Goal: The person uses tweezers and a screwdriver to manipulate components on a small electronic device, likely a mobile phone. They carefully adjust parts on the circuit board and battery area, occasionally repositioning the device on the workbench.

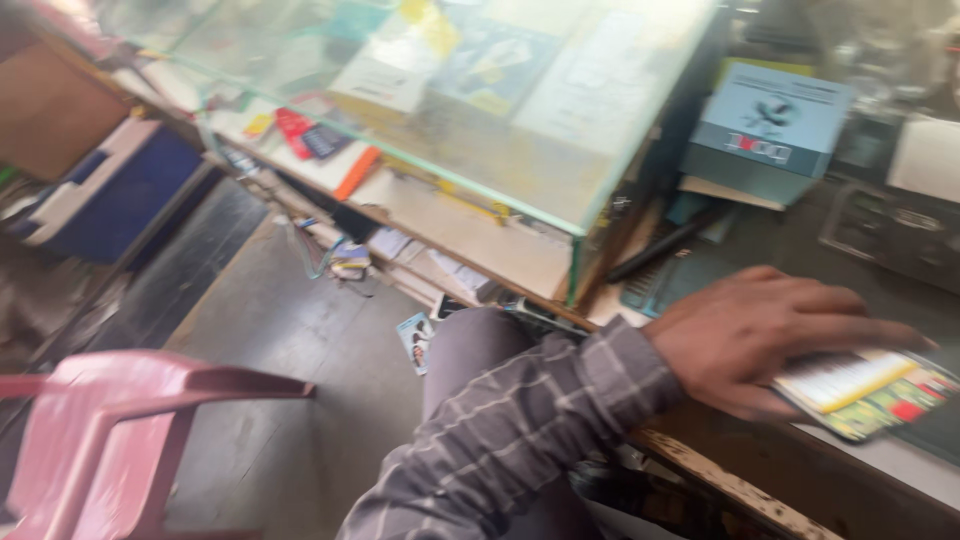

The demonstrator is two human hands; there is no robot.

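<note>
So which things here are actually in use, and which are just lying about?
In use: the hand resting on a colourful card on the worn desk.

Lying about: glass case, blue box, black pen, pink chair, leaflet on the floor.

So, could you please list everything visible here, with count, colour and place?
card: one, multicoloured, on the desk under the hand
glass case: one, greenish clear, on the counter, upper middle
box: one, blue-grey, upper right
chair: one, pink plastic, lower left
pen: one, black, beside the glass case
desk: one, dark brown, lower right
hand: one, on the card; which hand, cannot tell
sleeve: one, grey checked, bottom centre
</note>
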